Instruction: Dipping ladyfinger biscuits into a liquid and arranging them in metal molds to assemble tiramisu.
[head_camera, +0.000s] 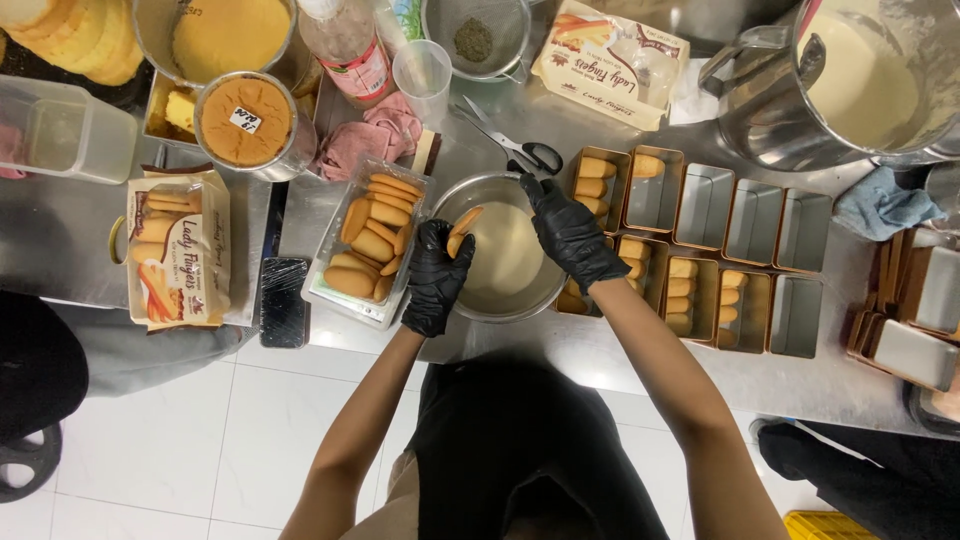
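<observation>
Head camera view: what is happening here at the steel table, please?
A person in black gloves stands at a steel table. The left hand holds a sponge-finger biscuit over a metal bowl of pale liquid, and the right hand is above the bowl's far rim. An open tray of biscuits lies left of the bowl. To the right stand small rectangular tins; several hold biscuits, others are empty. Scissors lie behind the bowl.

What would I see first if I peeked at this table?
Two hands in black gloves in the middle: the left hand holds a finger biscuit over a metal bowl of pale liquid, and the right hand is at the bowl's far rim. To their right sit rows of little gold tins, some lined with biscuits.
</observation>
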